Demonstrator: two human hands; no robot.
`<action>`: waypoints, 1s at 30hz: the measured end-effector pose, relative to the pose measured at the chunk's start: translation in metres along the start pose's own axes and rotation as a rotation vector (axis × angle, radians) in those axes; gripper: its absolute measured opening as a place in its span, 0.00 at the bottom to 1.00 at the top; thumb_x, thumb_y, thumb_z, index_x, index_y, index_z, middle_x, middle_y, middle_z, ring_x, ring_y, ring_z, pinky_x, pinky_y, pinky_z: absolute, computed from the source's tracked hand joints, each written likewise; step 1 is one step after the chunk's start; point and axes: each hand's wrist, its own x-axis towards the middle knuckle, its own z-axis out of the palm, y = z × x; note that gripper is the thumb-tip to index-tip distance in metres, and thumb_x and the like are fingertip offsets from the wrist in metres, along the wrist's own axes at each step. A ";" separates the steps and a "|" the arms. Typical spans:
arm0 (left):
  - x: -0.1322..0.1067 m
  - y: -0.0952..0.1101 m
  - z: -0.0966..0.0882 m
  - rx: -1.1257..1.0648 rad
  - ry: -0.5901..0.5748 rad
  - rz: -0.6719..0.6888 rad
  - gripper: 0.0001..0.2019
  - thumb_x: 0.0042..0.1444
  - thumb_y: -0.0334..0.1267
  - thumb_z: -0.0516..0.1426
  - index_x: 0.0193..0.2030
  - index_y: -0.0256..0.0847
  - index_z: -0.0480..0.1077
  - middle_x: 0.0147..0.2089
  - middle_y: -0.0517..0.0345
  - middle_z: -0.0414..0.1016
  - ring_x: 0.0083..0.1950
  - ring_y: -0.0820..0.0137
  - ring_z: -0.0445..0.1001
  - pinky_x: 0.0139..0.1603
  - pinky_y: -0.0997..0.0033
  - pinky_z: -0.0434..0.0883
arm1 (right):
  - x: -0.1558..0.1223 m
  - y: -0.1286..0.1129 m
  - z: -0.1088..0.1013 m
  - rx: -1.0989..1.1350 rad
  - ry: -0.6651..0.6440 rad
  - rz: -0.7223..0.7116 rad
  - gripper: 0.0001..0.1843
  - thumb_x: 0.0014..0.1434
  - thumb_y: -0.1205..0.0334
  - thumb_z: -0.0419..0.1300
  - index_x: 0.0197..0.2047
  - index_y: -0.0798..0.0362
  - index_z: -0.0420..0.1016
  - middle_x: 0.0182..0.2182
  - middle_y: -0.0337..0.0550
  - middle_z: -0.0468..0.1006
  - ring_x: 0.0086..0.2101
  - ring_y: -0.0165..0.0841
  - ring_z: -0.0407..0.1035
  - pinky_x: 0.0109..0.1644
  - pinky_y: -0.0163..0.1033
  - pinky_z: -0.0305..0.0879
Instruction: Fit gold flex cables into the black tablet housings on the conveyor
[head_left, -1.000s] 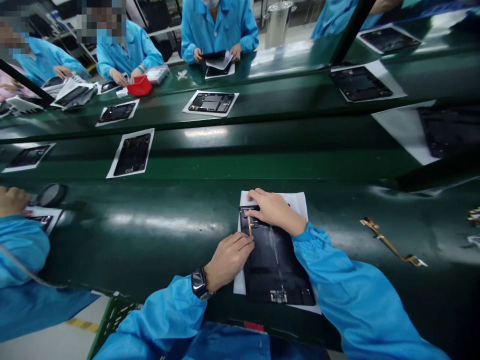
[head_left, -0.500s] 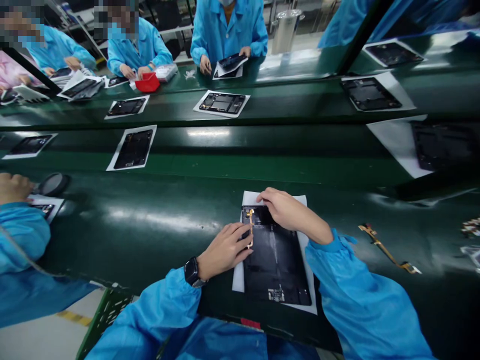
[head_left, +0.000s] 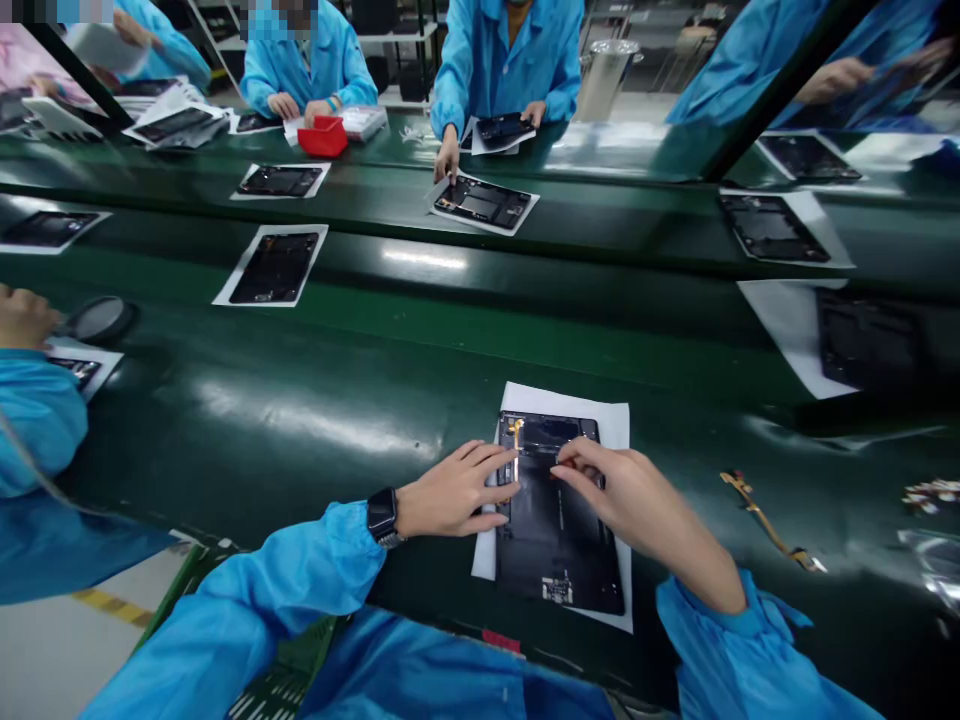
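Note:
A black tablet housing (head_left: 559, 540) lies on a white sheet (head_left: 619, 425) on the green bench in front of me. Along its upper left side runs a thin gold flex cable (head_left: 517, 432). My left hand (head_left: 454, 492), with a watch at its wrist, rests over the left edge, fingers stretched out and their tips on or beside the cable. Over the right half of the housing hovers my right hand (head_left: 630, 490), thumb and fingers pinched together. Whatever is between those fingertips, if anything, I cannot make out. A loose flex cable (head_left: 772, 525) lies to the right.
Beyond the bench, more housings on sheets, such as one housing (head_left: 276, 268), lie on the green conveyor (head_left: 420, 305). Co-workers in blue sit opposite; a co-worker's hand (head_left: 448, 155) touches a housing. Another co-worker's sleeve (head_left: 37, 420) is at left. Small parts (head_left: 930, 495) lie far right.
My right hand has moved from the housing's top edge down toward its middle, fingers now pinched. My left hand stays at the left edge. The co-worker opposite has reached to a housing on the conveyor.

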 end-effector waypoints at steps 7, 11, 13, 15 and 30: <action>-0.003 -0.003 0.007 -0.036 0.047 0.026 0.22 0.64 0.47 0.55 0.60 0.39 0.66 0.68 0.39 0.57 0.66 0.51 0.57 0.65 0.46 0.58 | -0.024 -0.004 0.028 0.105 0.031 0.062 0.07 0.67 0.57 0.53 0.45 0.47 0.68 0.33 0.37 0.79 0.33 0.35 0.75 0.37 0.38 0.66; -0.004 -0.006 0.005 -0.111 0.052 0.038 0.21 0.63 0.48 0.55 0.58 0.39 0.68 0.68 0.38 0.57 0.67 0.49 0.56 0.66 0.45 0.57 | -0.033 -0.006 0.041 0.067 0.052 0.056 0.07 0.68 0.59 0.52 0.46 0.47 0.68 0.38 0.40 0.79 0.35 0.37 0.75 0.37 0.39 0.68; -0.005 -0.008 0.004 -0.174 0.064 0.040 0.18 0.63 0.47 0.56 0.55 0.40 0.70 0.67 0.40 0.57 0.68 0.50 0.56 0.66 0.45 0.57 | -0.036 -0.008 0.046 0.038 0.081 0.023 0.06 0.68 0.59 0.51 0.46 0.48 0.68 0.39 0.42 0.79 0.36 0.37 0.75 0.37 0.40 0.68; -0.007 -0.010 0.005 -0.251 0.093 0.026 0.17 0.64 0.45 0.55 0.55 0.40 0.70 0.67 0.42 0.59 0.68 0.53 0.56 0.68 0.47 0.57 | -0.036 -0.011 0.052 0.013 0.114 -0.018 0.07 0.68 0.61 0.51 0.45 0.49 0.68 0.40 0.43 0.79 0.37 0.37 0.75 0.38 0.40 0.69; -0.014 -0.013 0.015 -0.279 0.164 -0.059 0.25 0.61 0.41 0.58 0.62 0.36 0.60 0.69 0.38 0.55 0.71 0.53 0.53 0.69 0.48 0.59 | -0.018 -0.044 0.070 -0.409 0.103 -0.217 0.13 0.63 0.77 0.47 0.43 0.55 0.69 0.33 0.46 0.77 0.30 0.35 0.72 0.31 0.36 0.65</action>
